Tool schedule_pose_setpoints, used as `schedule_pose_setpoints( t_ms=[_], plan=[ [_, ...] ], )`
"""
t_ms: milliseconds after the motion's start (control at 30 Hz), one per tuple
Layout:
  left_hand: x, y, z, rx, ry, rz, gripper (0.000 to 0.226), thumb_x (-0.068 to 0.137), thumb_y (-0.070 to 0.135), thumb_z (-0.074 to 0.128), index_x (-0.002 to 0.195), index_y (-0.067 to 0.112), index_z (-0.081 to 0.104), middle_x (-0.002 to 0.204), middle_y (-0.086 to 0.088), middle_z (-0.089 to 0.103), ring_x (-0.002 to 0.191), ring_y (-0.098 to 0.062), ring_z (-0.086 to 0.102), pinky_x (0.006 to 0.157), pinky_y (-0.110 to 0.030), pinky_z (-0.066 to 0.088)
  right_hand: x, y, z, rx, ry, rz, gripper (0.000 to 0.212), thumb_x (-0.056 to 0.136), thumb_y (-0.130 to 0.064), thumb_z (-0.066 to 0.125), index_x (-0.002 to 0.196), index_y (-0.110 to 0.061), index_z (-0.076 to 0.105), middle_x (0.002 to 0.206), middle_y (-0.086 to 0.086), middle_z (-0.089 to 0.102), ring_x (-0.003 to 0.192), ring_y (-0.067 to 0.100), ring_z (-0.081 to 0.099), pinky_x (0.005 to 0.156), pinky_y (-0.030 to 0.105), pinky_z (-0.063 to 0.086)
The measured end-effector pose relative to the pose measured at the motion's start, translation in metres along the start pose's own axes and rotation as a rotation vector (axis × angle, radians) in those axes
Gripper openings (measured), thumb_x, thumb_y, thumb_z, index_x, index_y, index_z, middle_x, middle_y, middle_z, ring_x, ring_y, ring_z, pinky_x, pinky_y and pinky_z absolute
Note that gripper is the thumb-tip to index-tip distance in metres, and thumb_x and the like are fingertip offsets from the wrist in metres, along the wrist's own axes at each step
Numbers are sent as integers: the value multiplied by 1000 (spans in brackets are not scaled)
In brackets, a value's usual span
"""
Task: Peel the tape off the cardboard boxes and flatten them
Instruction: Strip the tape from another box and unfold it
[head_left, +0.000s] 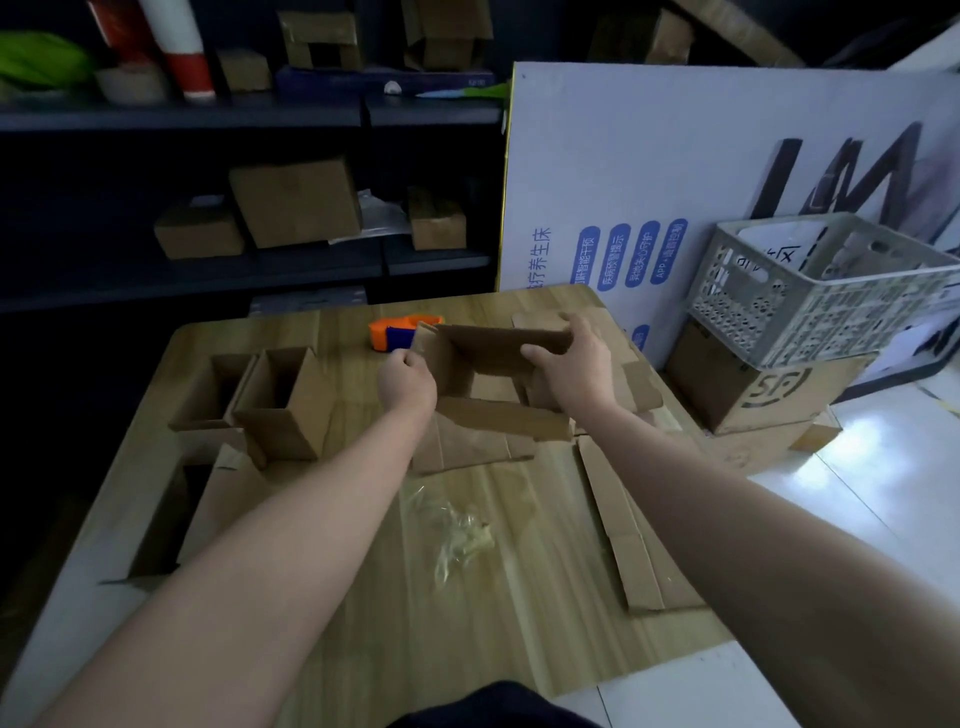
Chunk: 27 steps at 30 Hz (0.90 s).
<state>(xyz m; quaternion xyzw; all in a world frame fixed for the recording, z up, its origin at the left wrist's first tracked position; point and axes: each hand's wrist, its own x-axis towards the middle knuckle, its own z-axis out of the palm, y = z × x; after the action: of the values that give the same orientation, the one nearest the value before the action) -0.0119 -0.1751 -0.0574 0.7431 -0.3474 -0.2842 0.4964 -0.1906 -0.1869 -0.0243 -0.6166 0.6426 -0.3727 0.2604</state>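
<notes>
An open brown cardboard box (488, 353) is held up over the far middle of the wooden table (363, 597), its opening facing me. My left hand (406, 383) grips its left edge. My right hand (571, 364) is closed over its right side, thumb inside the far wall. Under the box lies flattened cardboard (467, 447). Two open boxes (265, 400) stand side by side at the left. A crumpled wad of clear peeled tape (462, 535) lies in the middle of the table.
An orange and blue tape dispenser (392, 332) sits behind the held box. Flat cardboard strips (623, 530) lie at the right edge. On the floor to the right a grey plastic crate (810, 291) rests on a large carton (769, 389). Dark shelves with boxes stand behind.
</notes>
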Motion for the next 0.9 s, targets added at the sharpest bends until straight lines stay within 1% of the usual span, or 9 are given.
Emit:
schedule_pose_setpoints(
  t_ms=[67,233,333,433,533,633,700,800,900],
  plan=[
    [2,-1,-3,-107,24,-32,25,102,17,31,90,8,51,71,1,45,69,-15,44,53,-23,32,5,-1,3,90,13,158,87,77,-37,78,145,-15,28,141,8,45,128,26,45,99,41,45],
    [4,-4,-13,-208,14,20,22,104,18,31,93,16,50,76,5,48,69,-5,46,59,-14,35,15,2,13,-6,-102,235,89,72,-39,80,141,-14,29,135,10,49,117,28,54,93,43,51],
    [4,-6,-16,-230,18,48,26,103,18,31,84,22,48,76,4,48,68,-5,45,62,-15,37,19,-4,18,-90,-117,225,80,75,-36,78,136,-10,34,129,11,51,113,30,55,91,42,51],
    [6,-5,-19,-259,71,0,21,103,17,31,101,14,52,82,2,50,74,-8,48,69,-19,38,19,-14,23,-87,-165,203,56,81,-30,70,126,-7,47,114,11,59,100,27,61,84,41,55],
    [12,-8,-23,-334,153,-124,25,103,17,31,110,12,54,97,-2,52,91,-14,49,81,-25,37,19,-20,24,-55,-212,116,24,89,-21,57,102,-1,60,95,14,63,84,28,64,75,42,57],
    [21,-16,-28,-462,226,-259,24,103,18,33,99,17,56,94,-1,52,97,-19,48,88,-27,38,18,-20,22,-62,-225,20,29,95,-14,48,87,11,61,78,16,58,72,30,57,70,45,54],
    [25,-22,-30,-567,162,-356,24,101,29,39,117,20,56,108,-3,55,106,-23,53,97,-38,44,16,-20,21,-69,-231,-42,34,96,-14,48,71,6,58,69,12,55,63,25,52,61,39,51],
    [21,-21,-31,-791,-56,-464,54,90,47,55,137,27,39,123,-7,55,112,-32,56,93,-54,49,12,-21,24,-70,-260,-130,42,95,-13,49,53,-14,43,58,1,45,54,16,42,51,26,37],
    [21,-20,-32,-939,-12,-525,99,72,51,72,147,32,10,134,-13,45,115,-38,55,89,-58,50,7,-21,27,-98,-311,-187,43,93,-11,52,52,-18,43,56,-2,43,52,10,40,48,19,33]
  ],
)
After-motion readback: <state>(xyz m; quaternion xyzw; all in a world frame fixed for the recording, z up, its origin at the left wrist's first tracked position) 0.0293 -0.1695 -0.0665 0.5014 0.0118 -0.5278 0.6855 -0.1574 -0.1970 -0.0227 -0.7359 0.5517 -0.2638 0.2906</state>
